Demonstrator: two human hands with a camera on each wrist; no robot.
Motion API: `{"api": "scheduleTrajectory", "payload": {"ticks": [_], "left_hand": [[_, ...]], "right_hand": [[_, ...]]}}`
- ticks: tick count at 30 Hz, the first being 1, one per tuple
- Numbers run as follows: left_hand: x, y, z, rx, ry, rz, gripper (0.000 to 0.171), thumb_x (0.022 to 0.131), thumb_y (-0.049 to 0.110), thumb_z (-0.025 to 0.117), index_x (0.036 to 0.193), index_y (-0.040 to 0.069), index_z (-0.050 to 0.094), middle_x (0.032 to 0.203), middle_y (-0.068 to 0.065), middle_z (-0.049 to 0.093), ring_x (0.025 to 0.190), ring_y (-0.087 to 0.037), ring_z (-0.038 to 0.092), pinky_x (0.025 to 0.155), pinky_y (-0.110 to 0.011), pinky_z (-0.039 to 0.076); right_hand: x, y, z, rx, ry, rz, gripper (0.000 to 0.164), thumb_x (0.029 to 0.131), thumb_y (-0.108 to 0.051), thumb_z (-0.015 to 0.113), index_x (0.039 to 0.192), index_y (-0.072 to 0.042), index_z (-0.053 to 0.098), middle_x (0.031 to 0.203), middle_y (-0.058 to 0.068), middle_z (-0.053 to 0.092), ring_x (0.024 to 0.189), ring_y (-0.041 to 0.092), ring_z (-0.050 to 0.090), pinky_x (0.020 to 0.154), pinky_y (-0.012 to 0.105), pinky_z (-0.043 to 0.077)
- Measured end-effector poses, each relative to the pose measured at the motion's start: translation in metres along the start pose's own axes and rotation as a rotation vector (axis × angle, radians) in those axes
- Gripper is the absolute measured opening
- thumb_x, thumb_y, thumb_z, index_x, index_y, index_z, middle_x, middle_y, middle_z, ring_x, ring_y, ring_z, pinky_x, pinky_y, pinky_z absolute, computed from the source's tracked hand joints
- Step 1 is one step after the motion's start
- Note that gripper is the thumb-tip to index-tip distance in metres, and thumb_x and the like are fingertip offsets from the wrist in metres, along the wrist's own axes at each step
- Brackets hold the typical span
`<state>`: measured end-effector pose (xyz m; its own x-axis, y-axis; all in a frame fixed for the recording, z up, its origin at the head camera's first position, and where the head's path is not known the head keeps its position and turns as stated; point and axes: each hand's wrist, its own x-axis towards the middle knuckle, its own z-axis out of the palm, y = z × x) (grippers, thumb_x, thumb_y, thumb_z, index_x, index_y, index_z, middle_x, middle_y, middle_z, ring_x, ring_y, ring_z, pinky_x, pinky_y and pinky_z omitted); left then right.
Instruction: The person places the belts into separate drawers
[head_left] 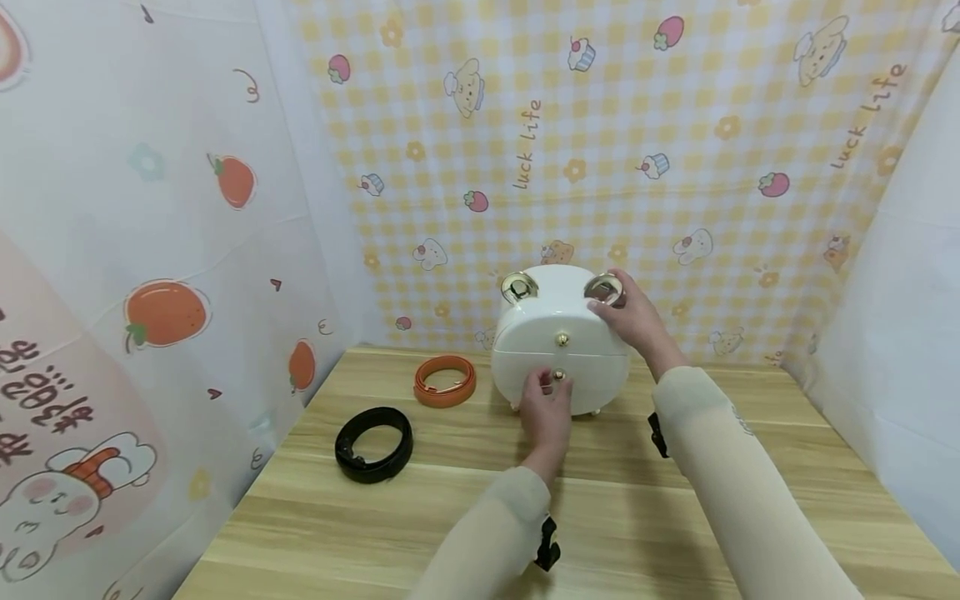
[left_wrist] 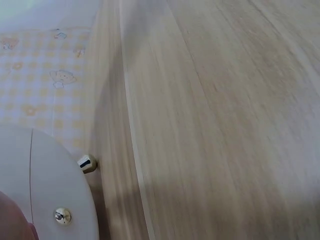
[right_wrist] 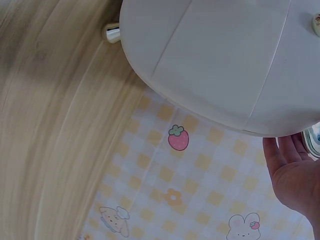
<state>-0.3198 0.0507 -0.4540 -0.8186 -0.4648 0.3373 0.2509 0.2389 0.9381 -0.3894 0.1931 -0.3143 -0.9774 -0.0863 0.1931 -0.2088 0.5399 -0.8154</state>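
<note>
A glossy white two-drawer storage box (head_left: 517,342) with round gold ears stands on the table. It has an upper gold knob (head_left: 563,340) and a lower gold knob (left_wrist: 63,216), one on each drawer front. My left hand (head_left: 546,408) is at the lower drawer, its fingers and thumb on either side of the lower knob; in the left wrist view that knob shows uncovered. My right hand (head_left: 637,312) holds the box at its right gold ear (head_left: 604,288), thumb in front and fingers behind. In the right wrist view those fingers (right_wrist: 274,152) reach behind the box. Both drawers look closed.
To the left of the box lies a coiled orange belt (head_left: 467,385). Nearer the front is a coiled black belt (head_left: 401,454). The wooden table (head_left: 300,533) meets a patterned cloth backdrop (head_left: 600,108) close behind the box, with cloth on both sides.
</note>
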Motion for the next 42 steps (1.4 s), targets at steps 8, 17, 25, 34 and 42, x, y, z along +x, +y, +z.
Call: {"api": "scheduleTrajectory", "payload": {"ticks": [8,17,25,34,42], "left_hand": [[0.004,-0.002,0.008,0.029,0.026,-0.017,0.021,0.083,0.021,0.081,0.097,0.013,0.066,0.091,0.003,0.065,0.083,-0.016,0.062,0.074,-0.032,0.050],[0.009,-0.004,0.013,0.048,0.051,-0.037,0.018,0.081,0.020,0.083,0.089,0.016,0.067,0.080,0.009,0.065,0.070,-0.006,0.059,0.065,-0.029,0.051],[0.008,-0.003,0.014,0.022,0.074,-0.027,0.017,0.081,0.017,0.082,0.087,0.014,0.066,0.078,0.007,0.065,0.068,-0.007,0.060,0.063,-0.029,0.052],[0.000,0.000,0.009,0.026,0.082,-0.028,0.018,0.080,0.017,0.083,0.087,0.014,0.066,0.077,0.007,0.066,0.066,-0.006,0.060,0.061,-0.028,0.051],[-0.007,0.001,0.004,0.017,0.073,-0.044,0.018,0.080,0.018,0.083,0.088,0.016,0.067,0.079,0.009,0.065,0.067,-0.005,0.059,0.062,-0.027,0.052]], "right_hand": [[-0.001,-0.002,0.001,0.007,-0.002,0.000,0.071,0.098,-0.030,0.064,0.157,-0.021,0.025,0.128,0.025,0.057,0.115,0.040,0.055,0.097,0.056,0.044],[0.001,-0.001,0.002,0.020,0.015,0.000,0.066,0.097,-0.030,0.065,0.153,-0.022,0.032,0.129,0.023,0.058,0.117,0.039,0.055,0.097,0.056,0.045],[-0.001,-0.002,0.002,0.030,0.011,0.009,0.067,0.097,-0.030,0.066,0.154,-0.022,0.031,0.130,0.023,0.057,0.118,0.039,0.054,0.099,0.056,0.043],[-0.003,-0.002,0.002,0.024,0.008,-0.015,0.064,0.098,-0.029,0.065,0.152,-0.019,0.033,0.126,0.023,0.058,0.115,0.038,0.055,0.097,0.054,0.043],[-0.004,-0.002,0.001,0.029,0.004,-0.020,0.060,0.098,-0.029,0.064,0.150,-0.019,0.035,0.129,0.022,0.057,0.118,0.039,0.054,0.097,0.056,0.042]]}}
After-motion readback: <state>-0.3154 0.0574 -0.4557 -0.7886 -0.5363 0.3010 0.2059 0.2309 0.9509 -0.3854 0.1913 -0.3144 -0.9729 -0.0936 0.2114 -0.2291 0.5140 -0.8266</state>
